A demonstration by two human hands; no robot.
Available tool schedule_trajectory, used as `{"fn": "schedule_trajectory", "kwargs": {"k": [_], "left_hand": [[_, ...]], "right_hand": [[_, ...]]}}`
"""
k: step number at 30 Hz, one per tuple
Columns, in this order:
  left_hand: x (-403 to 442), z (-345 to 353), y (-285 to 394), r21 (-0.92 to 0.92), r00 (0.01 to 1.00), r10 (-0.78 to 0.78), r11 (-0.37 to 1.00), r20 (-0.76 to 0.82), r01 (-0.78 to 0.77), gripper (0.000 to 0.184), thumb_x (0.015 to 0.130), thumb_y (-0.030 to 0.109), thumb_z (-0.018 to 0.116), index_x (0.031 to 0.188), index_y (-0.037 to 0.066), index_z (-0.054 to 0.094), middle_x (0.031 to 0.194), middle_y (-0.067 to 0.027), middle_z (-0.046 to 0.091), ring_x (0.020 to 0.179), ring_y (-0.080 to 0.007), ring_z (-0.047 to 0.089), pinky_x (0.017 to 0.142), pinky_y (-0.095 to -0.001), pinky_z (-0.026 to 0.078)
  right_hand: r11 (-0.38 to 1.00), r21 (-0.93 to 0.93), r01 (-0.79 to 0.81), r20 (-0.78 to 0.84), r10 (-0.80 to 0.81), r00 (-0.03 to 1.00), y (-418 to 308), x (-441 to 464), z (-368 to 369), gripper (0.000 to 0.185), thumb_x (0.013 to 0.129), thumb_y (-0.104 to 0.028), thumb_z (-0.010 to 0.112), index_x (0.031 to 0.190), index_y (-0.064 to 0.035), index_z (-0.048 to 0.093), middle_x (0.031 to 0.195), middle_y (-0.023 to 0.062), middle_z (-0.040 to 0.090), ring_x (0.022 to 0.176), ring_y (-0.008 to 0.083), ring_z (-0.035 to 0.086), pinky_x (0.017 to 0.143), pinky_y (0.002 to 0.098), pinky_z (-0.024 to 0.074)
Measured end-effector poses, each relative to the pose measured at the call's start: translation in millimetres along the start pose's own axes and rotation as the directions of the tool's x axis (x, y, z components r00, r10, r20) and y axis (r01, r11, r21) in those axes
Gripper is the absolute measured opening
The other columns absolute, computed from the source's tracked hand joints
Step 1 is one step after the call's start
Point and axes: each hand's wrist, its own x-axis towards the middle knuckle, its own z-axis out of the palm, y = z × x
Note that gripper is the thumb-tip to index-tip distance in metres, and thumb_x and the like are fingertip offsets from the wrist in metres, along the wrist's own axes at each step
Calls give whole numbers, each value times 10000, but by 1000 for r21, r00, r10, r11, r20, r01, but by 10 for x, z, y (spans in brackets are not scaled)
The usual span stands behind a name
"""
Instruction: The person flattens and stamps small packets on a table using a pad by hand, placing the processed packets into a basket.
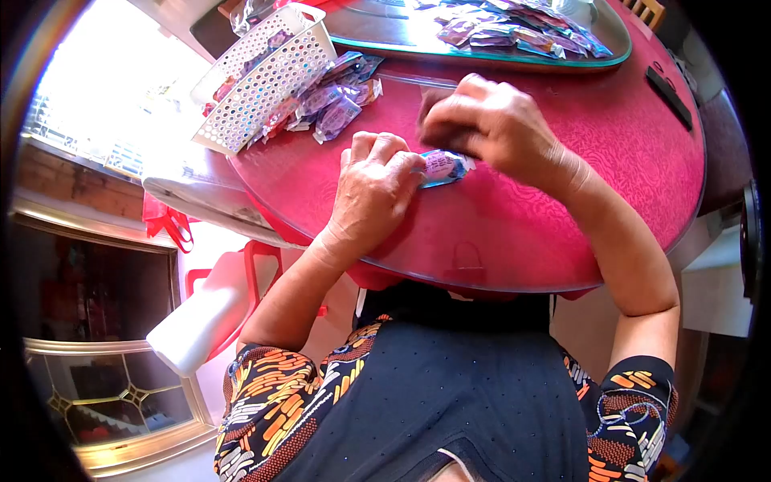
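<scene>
On the red table, my left hand [371, 183] pinches the left end of a small blue and purple wrapped packet [442, 166] that lies flat. My right hand [502, 124] is closed just above and to the right of the packet. Its fingers are wrapped around a dark brown thing [438, 108], blurred and partly covered, so its kind is unclear. Beyond my left hand lies a loose pile of similar wrapped packets [337, 112], against a white perforated basket [277, 84] that tips toward them and holds more packets.
A glass turntable [385, 40] at the table's far side carries many more packets [514, 28]. A black bar-shaped object [669, 98] lies near the right edge of the red table [610, 145]. A white and red chair or stool [213, 309] stands at lower left.
</scene>
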Motion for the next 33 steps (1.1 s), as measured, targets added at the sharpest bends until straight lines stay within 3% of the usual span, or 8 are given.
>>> {"fn": "schedule_trajectory", "kwargs": {"k": [1,4,7,10,14,17,23,33], "left_hand": [[-5,-3,-2,17,1000,0,1000,8,0,200,874,114,818,1066,98,765,1101,-82,683,1112,-336,591,975,-471,496],[-25,-21,2,30,1000,-8,1000,24,8,213,875,90,805,1084,104,769,1110,-76,683,1123,-331,587,980,-469,492],[-22,-20,16,-9,1000,-24,1000,10,24,217,880,95,800,1095,103,768,1122,-79,682,1128,-331,585,983,-469,490],[-27,-25,31,-6,999,-33,999,17,33,218,885,115,800,1100,102,767,1130,-83,681,1136,-333,583,985,-473,490],[-28,-51,54,19,999,-44,999,33,43,242,876,174,822,1099,98,765,1142,-87,676,1147,-342,579,990,-481,490],[-27,-55,58,33,997,-63,998,52,62,294,867,258,846,1099,97,765,1160,-92,660,1161,-347,567,990,-493,474],[-46,-91,74,218,987,-158,965,25,149,304,885,312,838,1072,85,762,1146,-110,645,1179,-341,558,967,-501,438],[98,-210,-789,450,950,-308,841,-60,301,288,901,360,806,1020,99,772,1177,-117,654,1217,-354,536,1047,-517,407]], "right_hand": [[996,45,78,57,-80,995,-29,-13,57,171,902,-275,809,1073,-261,801,932,82,679,958,307,724,846,460,579],[991,-110,74,111,-61,992,-65,-63,94,107,884,-234,822,977,-183,802,882,60,641,908,291,679,809,443,528],[981,-146,-126,224,156,962,-12,-24,-72,136,870,-139,803,981,-217,815,885,67,649,892,305,675,807,437,527],[928,-372,2,106,40,994,-14,-60,-74,171,830,-102,805,967,-205,809,895,64,651,896,297,673,800,440,525],[987,106,119,232,-141,962,-126,-29,-90,166,835,-138,821,984,-212,814,946,76,657,947,313,684,860,454,534],[998,-30,57,328,-45,944,-107,-30,-152,161,843,-111,800,971,-208,819,938,74,672,947,299,696,856,445,532],[932,-151,-331,407,364,838,27,9,-516,143,873,-69,689,896,-164,794,954,77,726,950,276,738,831,436,560],[926,-223,-303,391,370,843,55,-27,-513,168,882,-35,683,952,-157,774,1007,97,719,956,292,740,843,457,566]]}}
